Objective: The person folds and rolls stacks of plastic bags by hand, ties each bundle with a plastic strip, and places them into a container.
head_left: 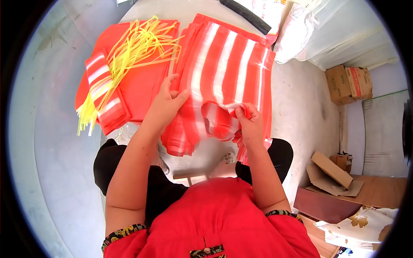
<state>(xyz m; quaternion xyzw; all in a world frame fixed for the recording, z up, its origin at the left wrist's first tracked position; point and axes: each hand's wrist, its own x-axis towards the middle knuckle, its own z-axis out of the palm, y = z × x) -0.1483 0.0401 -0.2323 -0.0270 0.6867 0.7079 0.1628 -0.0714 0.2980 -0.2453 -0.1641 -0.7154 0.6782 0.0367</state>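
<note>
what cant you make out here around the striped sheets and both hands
All in the head view:
- how many striped sheets there are: layers overlap
- the underside of the left hand: hidden by the hand itself
- the material inside the right hand: covered by its fingers
- the number of yellow strips: tangled
- print on the far carton: too small
- the dark object far right: cut off by the black rim

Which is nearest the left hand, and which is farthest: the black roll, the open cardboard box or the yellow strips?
From the left hand:
1. Yellow strips, just ahead and to its left.
2. Black roll, farther forward, to its right.
3. Open cardboard box, far off to the right.
</note>
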